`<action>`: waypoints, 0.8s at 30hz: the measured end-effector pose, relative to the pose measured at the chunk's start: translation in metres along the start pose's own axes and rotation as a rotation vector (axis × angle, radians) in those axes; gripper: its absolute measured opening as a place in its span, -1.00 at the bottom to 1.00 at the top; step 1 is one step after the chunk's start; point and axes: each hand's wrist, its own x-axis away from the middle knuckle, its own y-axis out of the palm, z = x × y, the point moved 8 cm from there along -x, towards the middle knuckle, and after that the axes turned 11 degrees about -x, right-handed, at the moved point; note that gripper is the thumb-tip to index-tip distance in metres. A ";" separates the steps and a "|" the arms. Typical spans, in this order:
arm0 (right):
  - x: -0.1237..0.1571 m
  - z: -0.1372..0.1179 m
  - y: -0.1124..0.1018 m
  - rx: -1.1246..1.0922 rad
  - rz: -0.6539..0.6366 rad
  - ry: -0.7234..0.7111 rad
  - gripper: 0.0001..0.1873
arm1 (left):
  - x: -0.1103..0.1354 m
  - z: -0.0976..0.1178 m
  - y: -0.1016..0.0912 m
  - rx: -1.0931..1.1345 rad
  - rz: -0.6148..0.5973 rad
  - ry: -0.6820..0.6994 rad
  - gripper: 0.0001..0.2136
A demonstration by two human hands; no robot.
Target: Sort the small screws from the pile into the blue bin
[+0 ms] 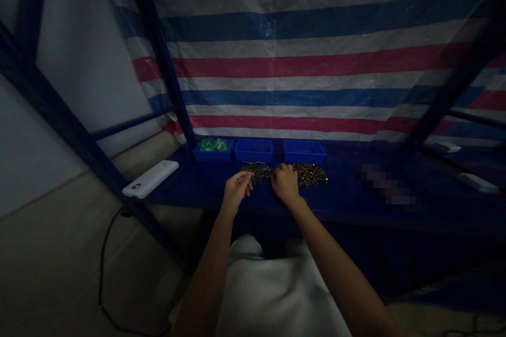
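Observation:
My left hand (236,189) is at the near left side of a pile of thin, silvery screw-like pieces (259,169). Its thumb and fingers are pressed together, and anything between them is too small to make out. My right hand (285,183) rests between that pile and a heap of brass-coloured small metal parts (312,174). Its fingers curl downward, with the tips hidden from me. Behind the piles stand a blue tray (253,157) with a few thin pieces inside and another blue tray (304,158) whose contents are hard to see.
A third blue tray (213,156) at the left holds green and clear plastic bags. On the blue table (340,200) a white power bank-like box (152,179) lies at the left edge. Blue metal posts (162,58) frame the table, with a striped sheet (284,63) behind.

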 end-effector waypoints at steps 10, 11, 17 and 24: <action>-0.001 0.002 0.001 0.108 -0.209 0.157 -0.79 | -0.002 -0.002 0.001 -0.001 -0.002 0.020 -0.65; -0.001 0.003 0.000 0.103 -0.207 0.160 -0.79 | -0.001 -0.002 0.001 -0.001 0.000 0.018 -0.65; 0.000 0.013 -0.005 0.009 -0.134 0.202 -0.85 | 0.002 0.003 0.002 -0.011 0.026 0.026 -0.65; -0.004 0.009 -0.010 -0.435 0.042 0.132 -0.86 | 0.002 0.011 0.005 -0.024 0.090 0.038 -0.64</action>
